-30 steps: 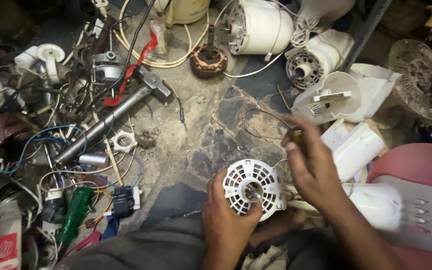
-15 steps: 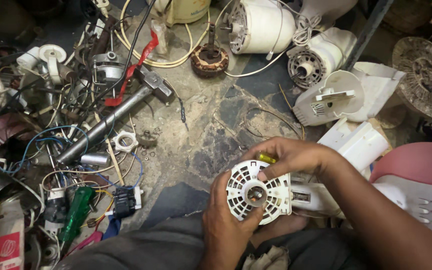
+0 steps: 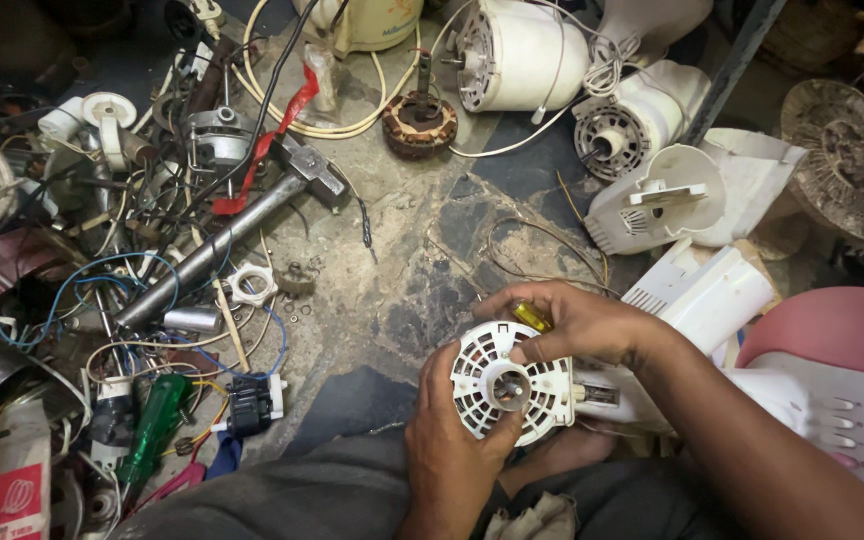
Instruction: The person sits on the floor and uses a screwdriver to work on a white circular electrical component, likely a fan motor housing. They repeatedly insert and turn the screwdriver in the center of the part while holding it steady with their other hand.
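My left hand [image 3: 449,455] grips a round white slotted fan-motor cover [image 3: 512,384] from below, thumb near its centre hole. My right hand [image 3: 572,325] lies across the cover's top edge and holds a small tool with a yellow handle [image 3: 533,317] between the fingers. The cover sits on the end of a white motor housing [image 3: 622,395] that runs to the right, over my lap.
Stained concrete floor [image 3: 432,250]. On the left lie tangled wires, a grey metal pipe [image 3: 222,245], a green-handled screwdriver [image 3: 157,425] and a black plug [image 3: 250,402]. Behind stand white fan motors [image 3: 522,50], a copper-wound stator [image 3: 419,118] and white plastic housings [image 3: 672,195]. A pink-and-white fan base [image 3: 832,380] is at the right.
My right hand came down from above the floor onto the top of the white cover, bringing the yellow-handled tool. The cover has turned more face-on; my left hand kept its grip.
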